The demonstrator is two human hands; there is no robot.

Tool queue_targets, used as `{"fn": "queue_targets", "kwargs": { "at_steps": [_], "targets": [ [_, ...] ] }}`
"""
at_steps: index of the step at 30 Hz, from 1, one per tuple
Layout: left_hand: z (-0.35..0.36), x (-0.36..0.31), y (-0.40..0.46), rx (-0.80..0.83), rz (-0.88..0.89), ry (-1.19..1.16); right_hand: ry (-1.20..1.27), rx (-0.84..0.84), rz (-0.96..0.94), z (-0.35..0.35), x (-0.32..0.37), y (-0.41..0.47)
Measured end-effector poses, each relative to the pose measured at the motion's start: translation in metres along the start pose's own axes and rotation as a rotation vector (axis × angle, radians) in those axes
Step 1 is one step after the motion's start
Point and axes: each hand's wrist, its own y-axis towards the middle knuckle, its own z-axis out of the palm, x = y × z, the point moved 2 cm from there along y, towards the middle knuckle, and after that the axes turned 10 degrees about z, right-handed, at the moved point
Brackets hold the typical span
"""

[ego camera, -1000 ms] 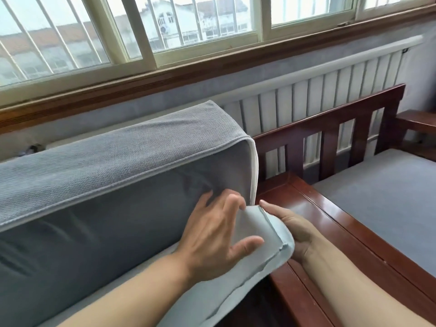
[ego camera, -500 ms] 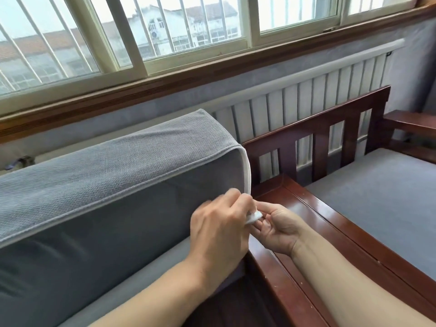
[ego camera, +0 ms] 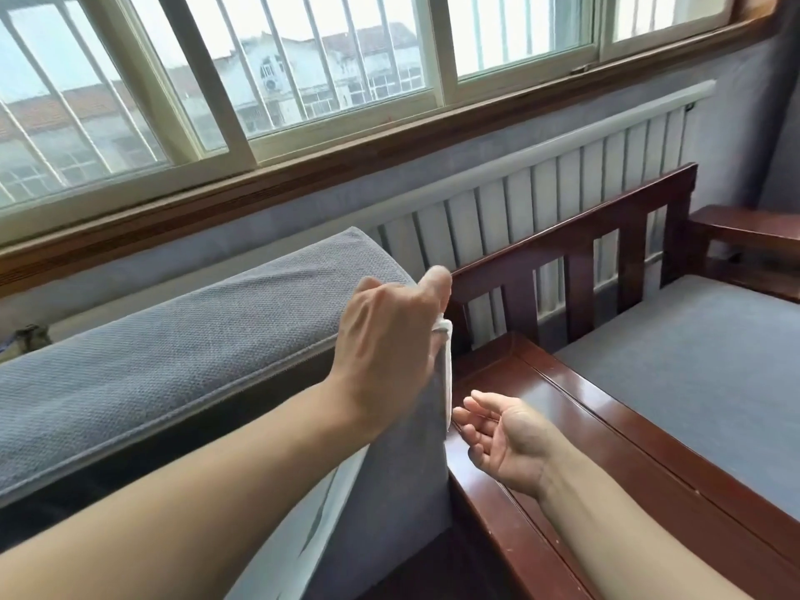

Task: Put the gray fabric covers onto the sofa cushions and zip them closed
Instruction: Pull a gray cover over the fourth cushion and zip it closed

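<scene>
Left hand [ego camera: 391,352] pinches the white piped corner of the gray cover [ego camera: 173,361], fingers curled round the fabric at the top right corner of the cushion [ego camera: 303,526]. Right hand [ego camera: 504,439] is palm-up and relaxed, holding nothing, just right of the cover's lower corner edge.

Step, as I read it: seating that corner over the cushion. A pale strip of cushion shows below the left wrist, so the cover likely isn't closed there. Suggest: keep the pinch on the piping, pull up and outward so the seam lands on the cushion edge, and use the right fingers to push the foam corner in from underneath. Don't yank; the piping could twist. Zipper not visible, can't tell its state.

Surroundings: cushion stands on a dark red wooden sofa frame [ego camera: 541,383], its slatted back beyond the fingertips. Another gray seat cushion [ego camera: 692,361] lies right of the right hand. White radiator [ego camera: 541,188] and barred window [ego camera: 303,71] behind.
</scene>
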Motion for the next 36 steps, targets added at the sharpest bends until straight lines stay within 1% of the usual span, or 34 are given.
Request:
{"fn": "queue_targets", "kwargs": {
  "at_steps": [3,7,11,16,21,25,32,36],
  "targets": [
    [-0.002,0.006,0.003,0.017,0.057,0.078,0.008,-0.022,-0.005,-0.001,0.001,0.003],
    [-0.002,0.017,0.007,-0.036,0.075,0.132,-0.027,-0.074,-0.024,-0.002,0.002,0.008],
    [0.004,0.02,0.003,-0.052,0.053,0.012,-0.09,-0.131,-0.035,-0.005,-0.001,0.022],
    [0.01,0.025,0.001,-0.137,0.034,-0.009,-0.151,-0.184,-0.032,-0.01,-0.003,0.044],
    [0.014,0.029,-0.001,-0.2,0.005,-0.11,-0.191,-0.216,-0.026,-0.005,-0.009,0.067],
    [0.016,0.03,-0.002,-0.237,-0.007,-0.119,-0.232,-0.25,-0.001,-0.003,-0.01,0.076],
    [0.021,0.03,-0.003,-0.281,-0.007,-0.125,-0.248,-0.254,0.131,-0.003,-0.011,0.089],
    [0.023,0.031,-0.004,-0.295,-0.01,-0.131,-0.278,-0.264,0.148,-0.003,-0.013,0.1]
  ]
}}
